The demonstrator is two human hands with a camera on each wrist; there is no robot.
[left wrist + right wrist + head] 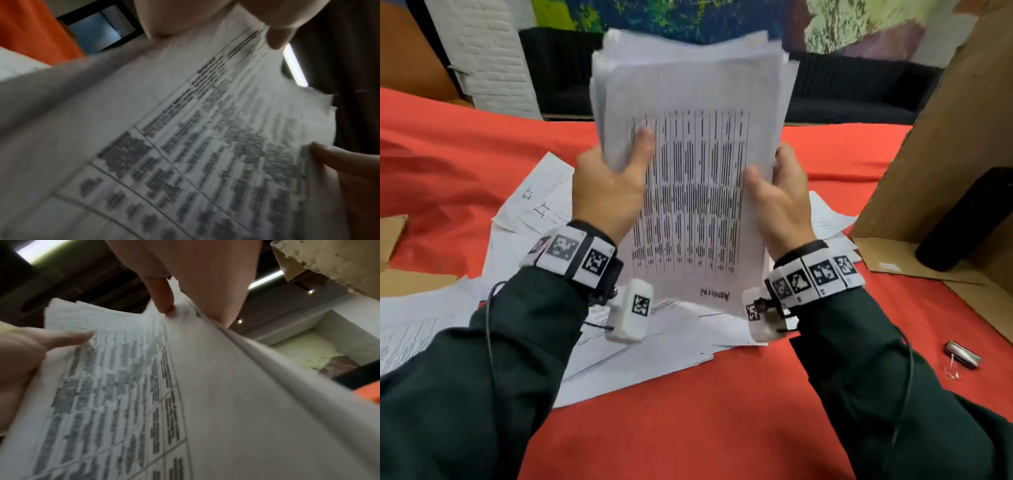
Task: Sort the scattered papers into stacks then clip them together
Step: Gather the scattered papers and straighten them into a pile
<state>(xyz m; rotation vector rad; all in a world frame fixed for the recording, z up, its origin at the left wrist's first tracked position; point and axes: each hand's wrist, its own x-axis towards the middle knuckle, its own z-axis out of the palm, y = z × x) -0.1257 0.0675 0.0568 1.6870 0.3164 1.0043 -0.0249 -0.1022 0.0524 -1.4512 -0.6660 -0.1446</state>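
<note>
At the far left of the head view, scattered papers (421,329) lie flat on the red cloth (688,411) that covers the counter, some overlapping, some running under the person's dark left sleeve (493,359). More loose sheets (541,195) fan out behind the left wrist.

The left hand (607,192) has its grip closed on the left edge of a thick stack of papers (695,178), thumb on the printed front sheet and fingers behind. The stack is held upright above the counter, tilted slightly away from the person, its top edges uneven. Its front sheet carries a printed table that reads upside down to the person. In the left wrist view the thumb tip (276,39) presses the sheet near the table's edge.

The right hand (779,202) has its grip closed on the stack's right edge in the same way, thumb in front; in the right wrist view its thumb (162,295) presses the front sheet.

Further right, a metal binder clip (962,356) lies on the cloth, apart from the papers. Behind it stands a cardboard box (955,137) with a black cylinder (969,219) leaning inside.
</note>
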